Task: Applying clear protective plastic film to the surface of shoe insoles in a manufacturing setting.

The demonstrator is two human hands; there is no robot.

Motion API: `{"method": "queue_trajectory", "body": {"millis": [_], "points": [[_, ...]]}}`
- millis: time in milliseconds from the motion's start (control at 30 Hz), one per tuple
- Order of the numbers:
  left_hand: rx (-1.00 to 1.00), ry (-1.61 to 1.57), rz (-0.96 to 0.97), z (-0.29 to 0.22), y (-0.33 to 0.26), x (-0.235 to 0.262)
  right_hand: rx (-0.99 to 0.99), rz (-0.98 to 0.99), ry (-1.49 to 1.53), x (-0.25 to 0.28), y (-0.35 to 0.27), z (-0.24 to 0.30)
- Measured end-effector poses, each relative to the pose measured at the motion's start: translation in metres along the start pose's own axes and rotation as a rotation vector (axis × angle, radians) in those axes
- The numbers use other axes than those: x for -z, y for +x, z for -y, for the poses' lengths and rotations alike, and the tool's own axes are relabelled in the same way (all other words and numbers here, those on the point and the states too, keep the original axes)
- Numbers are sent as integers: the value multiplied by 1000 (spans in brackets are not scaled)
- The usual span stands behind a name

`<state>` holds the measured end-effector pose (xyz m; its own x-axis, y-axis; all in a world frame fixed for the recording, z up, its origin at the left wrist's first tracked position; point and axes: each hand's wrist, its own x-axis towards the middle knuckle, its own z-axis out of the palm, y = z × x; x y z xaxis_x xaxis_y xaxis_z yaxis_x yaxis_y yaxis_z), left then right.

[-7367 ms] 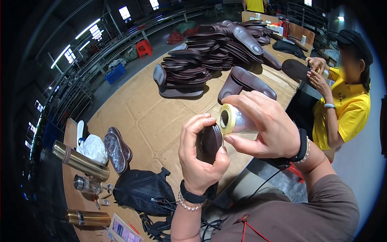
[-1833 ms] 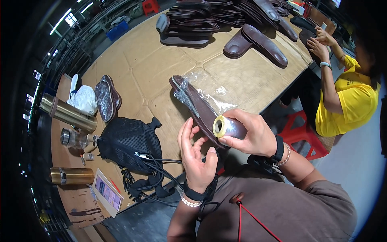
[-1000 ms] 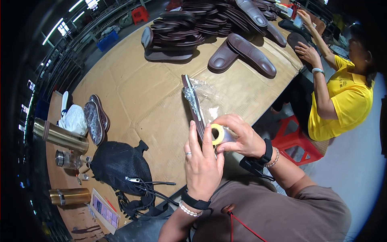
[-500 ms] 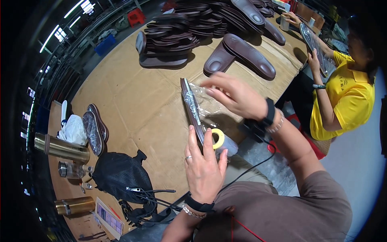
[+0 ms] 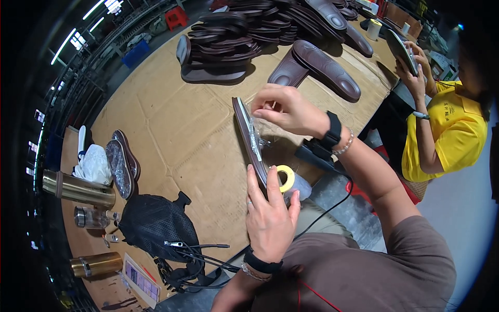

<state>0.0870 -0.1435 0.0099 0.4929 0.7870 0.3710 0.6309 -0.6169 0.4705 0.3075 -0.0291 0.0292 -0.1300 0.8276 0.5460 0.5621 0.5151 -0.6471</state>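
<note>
left fingers: I'm gripping sole, near end | axis running away | right fingers: pinching film, right of far end

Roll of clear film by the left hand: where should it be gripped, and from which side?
I'd take the roll around its curved outer wall, probably from the right. It is a cylinder whose yellow-rimmed end faces left, close to the insole and the left hand, while its body extends right, where the wall looks more exposed.
</note>
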Motion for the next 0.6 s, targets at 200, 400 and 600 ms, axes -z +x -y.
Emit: {"method": "queue_trajectory", "body": {"millis": [200, 400, 600], "points": [[36, 28, -19, -4, -1, 1, -113, -38, 200, 20, -47, -8], [47, 43, 9, -6, 1, 1, -312, 65, 69, 22, -71, -15], [40, 37, 18, -11, 3, 0, -248, 170, -76, 21, -75, -15]]}}
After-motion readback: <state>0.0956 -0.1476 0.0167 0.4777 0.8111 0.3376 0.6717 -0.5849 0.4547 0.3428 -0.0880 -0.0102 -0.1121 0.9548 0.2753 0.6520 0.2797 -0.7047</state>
